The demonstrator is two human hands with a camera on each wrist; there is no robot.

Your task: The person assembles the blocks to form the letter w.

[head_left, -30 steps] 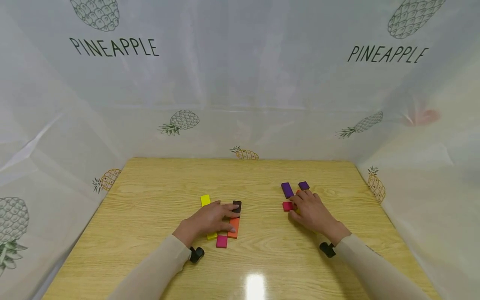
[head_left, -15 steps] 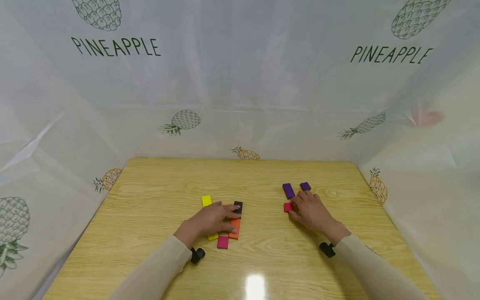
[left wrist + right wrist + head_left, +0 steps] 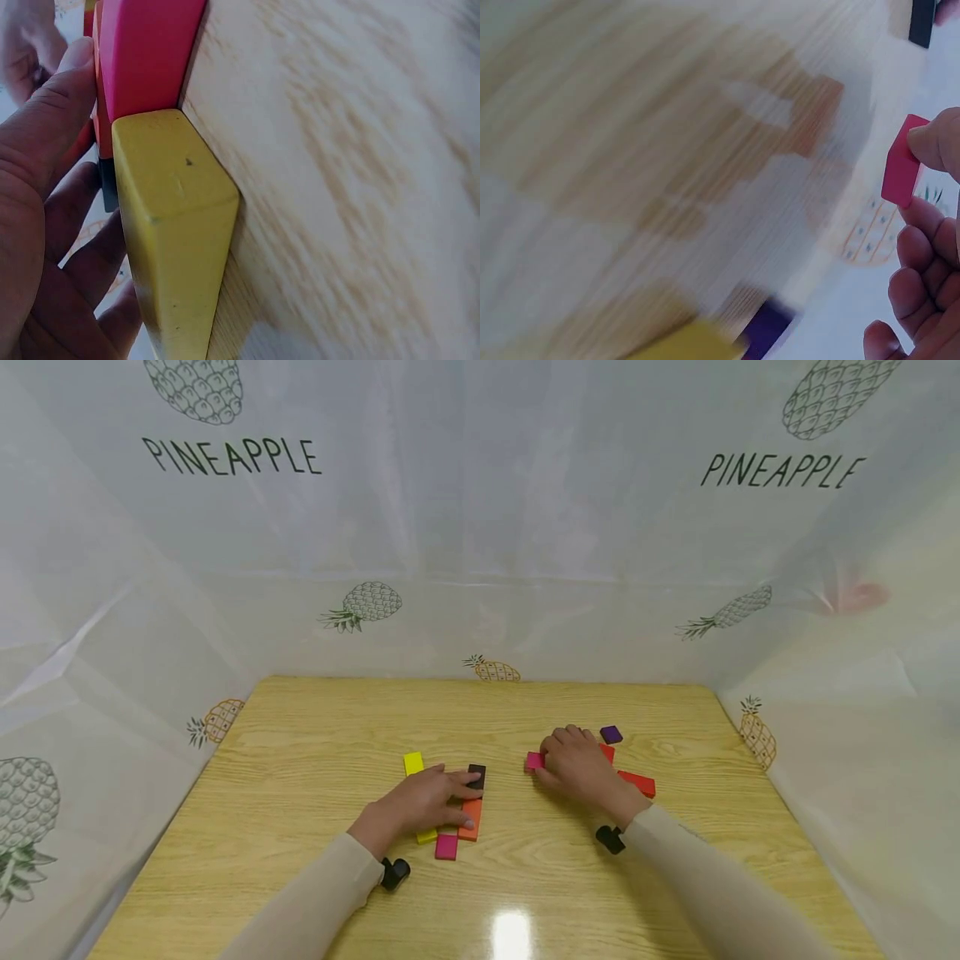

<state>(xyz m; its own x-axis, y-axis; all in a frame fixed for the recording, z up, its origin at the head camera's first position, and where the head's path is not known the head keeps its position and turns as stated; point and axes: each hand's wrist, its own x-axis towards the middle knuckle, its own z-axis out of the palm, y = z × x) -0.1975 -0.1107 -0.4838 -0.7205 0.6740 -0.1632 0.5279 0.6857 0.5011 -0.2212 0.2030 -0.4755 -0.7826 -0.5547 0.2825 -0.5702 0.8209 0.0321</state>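
Observation:
My left hand [image 3: 427,797] lies over a group of flat wooden blocks, its fingers extended. Its fingertips rest on a black block [image 3: 477,772] and its thumb on an orange block [image 3: 471,820]. Under the palm runs a yellow block [image 3: 413,763], partly hidden; a pink square block [image 3: 446,847] sits by its near end. The left wrist view shows the yellow block [image 3: 180,247] end-on against the pink one [image 3: 150,52]. Right of the middle, my right hand [image 3: 581,768] pinches a small pinkish-red block [image 3: 902,161] between thumb and index finger.
Beyond the right hand lies a small purple block [image 3: 611,734]. Red blocks [image 3: 637,783] lie beside that wrist, one partly covered. A blurred yellow block [image 3: 690,345] appears low in the right wrist view. Pineapple-printed sheeting [image 3: 480,527] surrounds the wooden table [image 3: 337,710].
My right hand has moved left with the pinkish-red block, uncovering red blocks behind it and now covering where the longer purple block lay. The left hand stays in place.

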